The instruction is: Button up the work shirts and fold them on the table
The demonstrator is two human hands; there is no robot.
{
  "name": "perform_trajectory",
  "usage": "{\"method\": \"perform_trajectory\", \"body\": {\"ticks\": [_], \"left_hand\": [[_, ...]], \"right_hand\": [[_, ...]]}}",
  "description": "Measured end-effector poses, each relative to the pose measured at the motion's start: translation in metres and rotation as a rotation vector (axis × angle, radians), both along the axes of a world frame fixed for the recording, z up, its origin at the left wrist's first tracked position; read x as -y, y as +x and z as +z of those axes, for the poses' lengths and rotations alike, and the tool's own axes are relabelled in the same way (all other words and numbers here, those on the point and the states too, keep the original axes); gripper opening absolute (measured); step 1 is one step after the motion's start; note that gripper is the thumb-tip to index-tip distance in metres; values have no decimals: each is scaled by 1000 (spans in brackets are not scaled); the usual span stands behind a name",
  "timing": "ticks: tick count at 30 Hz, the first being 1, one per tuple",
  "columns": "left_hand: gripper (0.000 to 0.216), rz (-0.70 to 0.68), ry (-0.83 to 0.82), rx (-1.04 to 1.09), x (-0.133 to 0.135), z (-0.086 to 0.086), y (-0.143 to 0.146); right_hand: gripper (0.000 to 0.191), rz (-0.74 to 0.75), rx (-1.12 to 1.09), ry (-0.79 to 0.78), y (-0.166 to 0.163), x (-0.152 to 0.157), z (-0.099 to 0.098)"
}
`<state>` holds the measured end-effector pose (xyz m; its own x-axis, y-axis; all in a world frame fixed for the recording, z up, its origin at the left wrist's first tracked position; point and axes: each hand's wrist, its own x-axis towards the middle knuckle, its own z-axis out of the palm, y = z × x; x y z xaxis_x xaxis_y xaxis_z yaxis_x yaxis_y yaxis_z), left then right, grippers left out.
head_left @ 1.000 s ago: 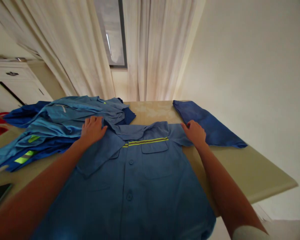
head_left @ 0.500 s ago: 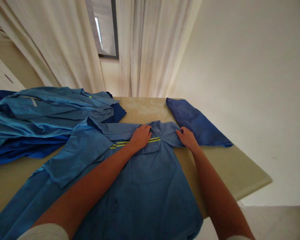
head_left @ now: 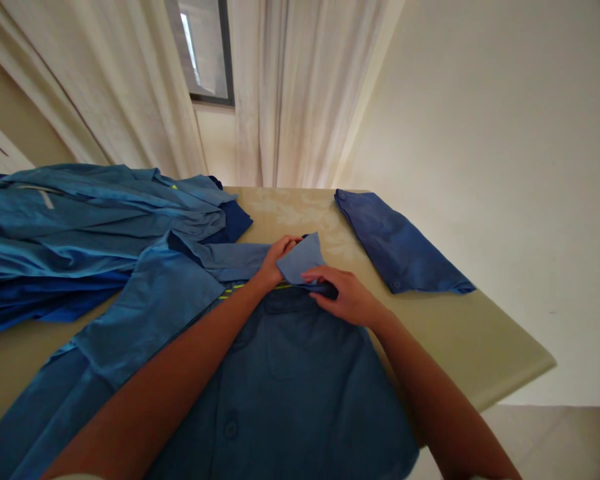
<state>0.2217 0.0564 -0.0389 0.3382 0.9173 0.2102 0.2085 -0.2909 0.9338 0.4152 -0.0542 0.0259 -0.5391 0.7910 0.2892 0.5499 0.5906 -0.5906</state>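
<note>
A blue work shirt (head_left: 300, 373) with yellow piping lies front up before me, its chest pocket and a button showing. My left hand (head_left: 275, 261) is closed on the shirt near its upper edge, the fingertips partly hidden behind cloth. My right hand (head_left: 344, 295) pinches the shirt's right-hand sleeve (head_left: 301, 259), which is folded inward over the yellow piping. Thumb and fingers press the fold from both sides. Over on the left, another part of the shirt, a folded flap (head_left: 155, 300), lies across its front.
A heap of blue garments (head_left: 95, 213) lies on the left of the tan table (head_left: 290, 207). A folded dark blue garment (head_left: 400, 243) rests at the right, near the table's edge. Cream curtains (head_left: 305, 87) hang behind, with a white wall (head_left: 480, 133) on the right.
The right-hand sleeve, stretched out to the right before, is now folded inward over the chest. My right hand has moved left with it, and my left hand has shifted slightly up.
</note>
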Motion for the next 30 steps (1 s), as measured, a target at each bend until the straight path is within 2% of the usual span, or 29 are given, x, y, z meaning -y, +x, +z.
{"method": "perform_trajectory", "body": {"ticks": [2,4,6,8,10,14,15,17,19,22,26,28,30], "left_hand": [[60,19,-145,49,-9,10,-7],[59,1,-197,-5,-12,20,-13],[47,21,-96,-150,-10,27,-17],[34,69,101,-347,-5,30,-18],[26,112,246,-491,0,28,-19],[35,256,411,-623,4,19,-26],[35,242,412,-665,3,17,-28],[29,131,387,-740,1,15,-29],[30,30,403,-738,0,14,-26],[35,19,478,-696,4,13,-18],[36,14,364,-701,9,10,-13],[47,33,267,-656,10,10,-12],[48,26,232,-655,10,12,-11]], "right_hand": [[37,71,78,-72,-10,4,-4],[34,115,120,-125,-14,6,-6],[30,148,128,-174,-15,6,-6],[26,150,94,-230,-14,5,-6],[26,80,29,-263,-11,2,-7],[33,-256,-112,-175,4,-14,-16],[34,-338,-131,-156,9,-19,-20],[32,-453,-143,-167,19,-28,-27],[35,-489,-106,-212,25,-34,-35],[49,-470,27,-192,27,-37,-42],[56,-435,167,-97,23,-33,-42],[58,-436,183,-130,22,-32,-41],[61,-457,187,-178,22,-32,-40]]}}
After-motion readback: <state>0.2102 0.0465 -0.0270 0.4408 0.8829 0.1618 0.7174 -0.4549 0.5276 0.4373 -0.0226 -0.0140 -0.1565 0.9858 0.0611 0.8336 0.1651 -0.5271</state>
